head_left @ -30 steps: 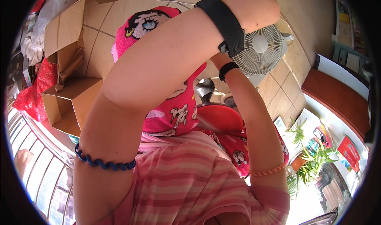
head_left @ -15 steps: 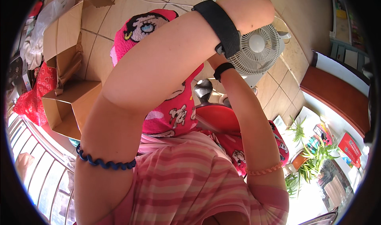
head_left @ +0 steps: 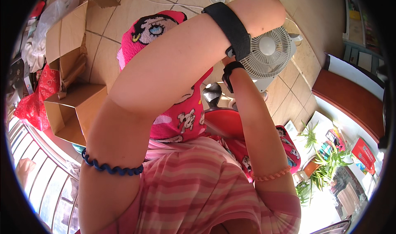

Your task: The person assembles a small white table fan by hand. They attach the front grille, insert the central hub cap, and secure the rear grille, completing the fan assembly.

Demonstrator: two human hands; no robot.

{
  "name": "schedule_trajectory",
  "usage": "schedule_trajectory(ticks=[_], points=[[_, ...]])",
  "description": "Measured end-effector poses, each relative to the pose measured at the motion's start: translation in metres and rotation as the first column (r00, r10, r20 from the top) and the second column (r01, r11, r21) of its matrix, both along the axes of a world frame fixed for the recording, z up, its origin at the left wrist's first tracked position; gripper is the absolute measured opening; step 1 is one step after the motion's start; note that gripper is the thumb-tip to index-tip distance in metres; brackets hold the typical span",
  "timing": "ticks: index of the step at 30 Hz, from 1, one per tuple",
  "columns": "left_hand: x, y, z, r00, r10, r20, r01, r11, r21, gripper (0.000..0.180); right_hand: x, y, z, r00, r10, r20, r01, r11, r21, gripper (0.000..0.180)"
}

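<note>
My left forearm crosses the upper middle of the view, wearing a wide black strap (head_left: 227,27) at the wrist. Beyond it, my left hand (head_left: 260,9) is bent away at the top; its fingers are mostly out of sight. My right arm rises from the lower right, with a black wristband (head_left: 230,75). Only a bit of my right hand (head_left: 228,61) shows, against the underside of the left wrist strap; the left forearm hides its fingers. Pink character-print cloth (head_left: 187,120) covers my legs. Blue (head_left: 111,169) and orange (head_left: 270,174) coiled bands circle my upper arms.
A grey fan (head_left: 267,46) stands on the tiled floor past my hands. Open cardboard boxes (head_left: 93,106) and a red heart-print bag (head_left: 45,98) are at left. Potted plants (head_left: 328,162) stand at lower right, near a brown-topped ledge (head_left: 350,98). A red round surface (head_left: 227,122) lies between my legs.
My right wrist has turned, showing more of its black band, and the hand has slipped further behind the left strap. My left arm has shifted very slightly right.
</note>
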State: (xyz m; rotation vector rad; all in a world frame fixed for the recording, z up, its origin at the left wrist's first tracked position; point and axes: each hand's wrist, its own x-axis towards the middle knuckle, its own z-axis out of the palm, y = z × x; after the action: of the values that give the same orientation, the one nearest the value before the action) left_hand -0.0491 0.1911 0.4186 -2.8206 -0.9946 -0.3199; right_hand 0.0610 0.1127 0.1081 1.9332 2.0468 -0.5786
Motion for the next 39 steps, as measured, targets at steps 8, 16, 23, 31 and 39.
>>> schedule_trajectory(ticks=[8, 16, 23, 31, 39], points=[[-0.005, -0.002, -0.002, 0.998, -0.049, 0.051, 0.048, 0.999, 0.023, 0.013, -0.018, -0.010, 0.001, 0.998, 0.062, 0.022, -0.062, 0.998, 0.031, 0.021], [0.008, 0.003, 0.009, 0.976, -0.074, -0.206, 0.040, 0.986, -0.164, 0.017, -0.002, 0.009, 0.001, 1.000, -0.015, 0.013, 0.015, 1.000, 0.006, 0.020], [0.018, 0.008, -0.008, 0.999, -0.021, -0.028, 0.018, 0.991, -0.130, 0.025, -0.014, -0.004, 0.008, 0.998, 0.056, 0.030, -0.056, 0.998, 0.014, 0.020], [0.013, 0.005, -0.004, 0.997, 0.023, -0.071, -0.032, 0.991, -0.128, 0.027, -0.010, 0.010, 0.001, 1.000, -0.021, 0.019, 0.021, 1.000, 0.010, 0.020], [0.014, 0.007, -0.011, 0.998, -0.034, -0.061, 0.028, 0.995, -0.092, 0.024, -0.022, -0.002, 0.013, 0.998, 0.053, 0.030, -0.054, 0.998, 0.016, 0.019]])
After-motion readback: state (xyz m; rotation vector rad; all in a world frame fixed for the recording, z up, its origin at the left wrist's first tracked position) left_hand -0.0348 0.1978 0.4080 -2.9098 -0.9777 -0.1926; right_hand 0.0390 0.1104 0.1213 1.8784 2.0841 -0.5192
